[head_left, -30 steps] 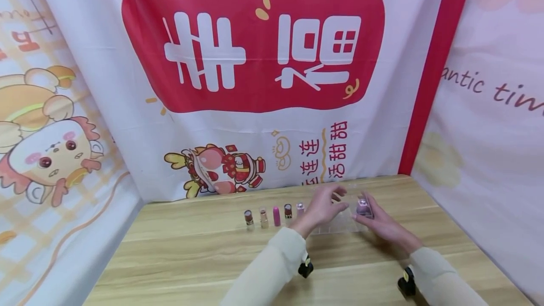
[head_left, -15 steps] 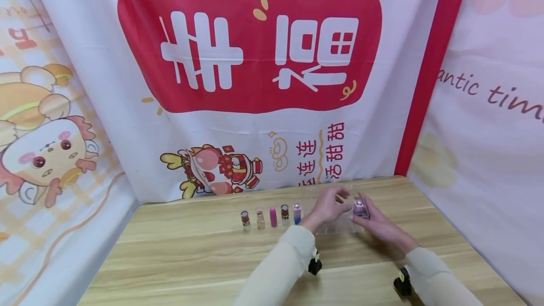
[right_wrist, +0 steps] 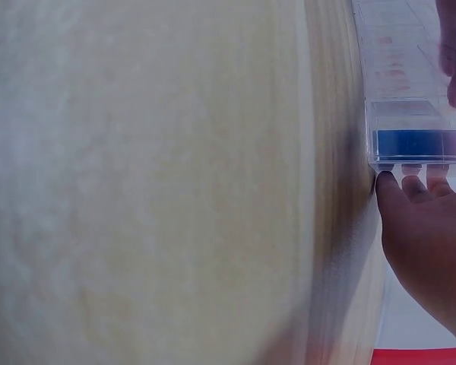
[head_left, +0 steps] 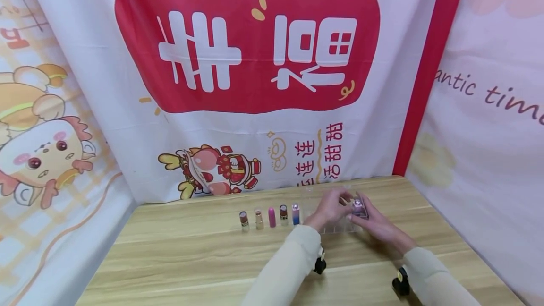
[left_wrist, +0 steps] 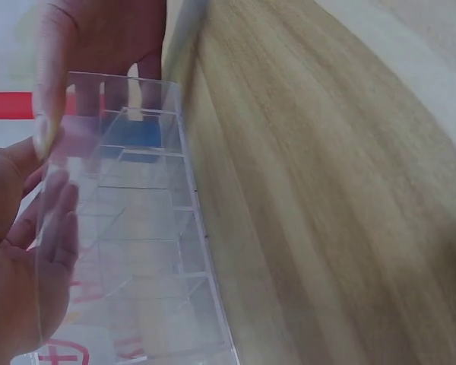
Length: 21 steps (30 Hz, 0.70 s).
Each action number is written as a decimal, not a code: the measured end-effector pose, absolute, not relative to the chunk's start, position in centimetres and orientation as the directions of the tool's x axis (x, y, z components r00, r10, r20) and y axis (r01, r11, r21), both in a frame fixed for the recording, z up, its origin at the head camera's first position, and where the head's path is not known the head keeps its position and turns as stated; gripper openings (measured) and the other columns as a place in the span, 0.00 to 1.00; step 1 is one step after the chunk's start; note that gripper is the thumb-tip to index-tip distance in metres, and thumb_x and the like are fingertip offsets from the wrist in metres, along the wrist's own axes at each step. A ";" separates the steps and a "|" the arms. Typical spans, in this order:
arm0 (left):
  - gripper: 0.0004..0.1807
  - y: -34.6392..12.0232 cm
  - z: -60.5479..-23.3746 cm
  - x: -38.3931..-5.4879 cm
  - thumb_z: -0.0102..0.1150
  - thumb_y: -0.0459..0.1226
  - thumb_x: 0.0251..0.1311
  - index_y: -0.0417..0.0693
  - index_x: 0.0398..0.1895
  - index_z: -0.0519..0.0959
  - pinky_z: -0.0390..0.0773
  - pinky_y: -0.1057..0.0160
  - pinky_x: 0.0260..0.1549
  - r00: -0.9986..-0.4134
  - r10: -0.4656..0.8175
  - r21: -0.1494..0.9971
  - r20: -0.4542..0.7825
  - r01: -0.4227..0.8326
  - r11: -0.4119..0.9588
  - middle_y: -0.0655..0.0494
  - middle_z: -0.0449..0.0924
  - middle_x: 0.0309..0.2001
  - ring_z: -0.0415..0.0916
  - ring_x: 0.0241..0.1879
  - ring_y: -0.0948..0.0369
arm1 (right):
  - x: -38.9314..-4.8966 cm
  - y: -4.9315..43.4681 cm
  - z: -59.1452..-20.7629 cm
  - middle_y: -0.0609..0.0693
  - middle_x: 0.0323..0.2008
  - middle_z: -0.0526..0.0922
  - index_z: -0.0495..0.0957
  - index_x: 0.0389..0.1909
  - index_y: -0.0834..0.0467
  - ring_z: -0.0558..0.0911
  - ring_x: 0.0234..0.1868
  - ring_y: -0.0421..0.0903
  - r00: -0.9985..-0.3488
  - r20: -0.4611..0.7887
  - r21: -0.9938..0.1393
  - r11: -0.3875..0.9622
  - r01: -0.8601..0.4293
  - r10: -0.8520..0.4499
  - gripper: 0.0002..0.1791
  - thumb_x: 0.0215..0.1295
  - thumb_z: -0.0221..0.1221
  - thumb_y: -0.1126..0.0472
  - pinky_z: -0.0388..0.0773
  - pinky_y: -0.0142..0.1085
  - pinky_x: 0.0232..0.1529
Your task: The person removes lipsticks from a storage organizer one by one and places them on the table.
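Observation:
A clear plastic lipstick organizer [head_left: 340, 227] with a row of compartments stands on the table. My right hand [head_left: 380, 223] grips its right end; in the left wrist view the right thumb [left_wrist: 52, 91] lies along the front, fingers behind. In that end compartment sits a pink-and-blue lipstick [left_wrist: 140, 138], its blue part showing low in the right wrist view. Over the organizer, my left hand [head_left: 331, 209] has loosely bent fingers beside the lipstick's pink top. One left fingertip comes right up to the right thumb in the left wrist view. Nothing shows in the left hand's grasp.
Left of the organizer several lipsticks stand in a row: a dark one [head_left: 244, 221], a pale gold one [head_left: 259, 219], a bright pink one [head_left: 272, 217], another dark one [head_left: 283, 215] and a pink-blue one [head_left: 295, 214]. Printed cloth [head_left: 255, 126] hangs behind the wood-grain table [head_left: 178, 259].
My left hand has shifted right across the organizer, closer to the lipstick in the end compartment, uncovering the pink-blue lipstick in the row. The right hand keeps its hold. The head view has shifted slightly.

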State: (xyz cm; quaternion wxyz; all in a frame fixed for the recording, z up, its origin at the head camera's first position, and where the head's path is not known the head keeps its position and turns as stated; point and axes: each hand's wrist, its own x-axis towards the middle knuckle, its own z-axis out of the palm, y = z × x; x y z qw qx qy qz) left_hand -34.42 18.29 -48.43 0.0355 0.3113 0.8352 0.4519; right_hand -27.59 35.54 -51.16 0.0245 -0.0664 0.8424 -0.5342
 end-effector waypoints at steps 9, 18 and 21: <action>0.11 18.5 -49.1 -35.0 0.74 0.35 0.58 0.49 0.44 0.87 0.78 0.75 0.33 -0.779 0.569 0.714 0.264 0.554 0.427 0.61 0.85 0.37 0.77 0.32 0.70 | -27.7 35.1 -51.5 0.69 0.80 0.38 0.32 0.83 0.54 0.40 0.79 0.71 -0.991 0.033 -0.905 0.417 -0.086 -0.132 0.55 0.72 0.61 0.45 0.37 0.70 0.74; 0.10 19.0 -49.4 -34.8 0.75 0.39 0.58 0.49 0.43 0.88 0.76 0.77 0.32 -0.779 0.567 0.704 0.266 0.559 0.439 0.61 0.86 0.35 0.76 0.30 0.72 | -27.4 35.5 -51.6 0.69 0.80 0.40 0.31 0.83 0.53 0.42 0.79 0.71 -0.991 0.013 -0.912 0.405 -0.068 -0.135 0.55 0.73 0.60 0.43 0.37 0.69 0.74; 0.11 19.1 -49.3 -35.0 0.75 0.39 0.58 0.48 0.43 0.88 0.76 0.78 0.32 -0.784 0.558 0.688 0.273 0.564 0.456 0.60 0.86 0.34 0.76 0.30 0.72 | -27.4 35.6 -51.3 0.70 0.80 0.40 0.31 0.83 0.52 0.43 0.78 0.71 -0.989 0.005 -0.915 0.398 -0.065 -0.150 0.54 0.73 0.59 0.43 0.38 0.71 0.73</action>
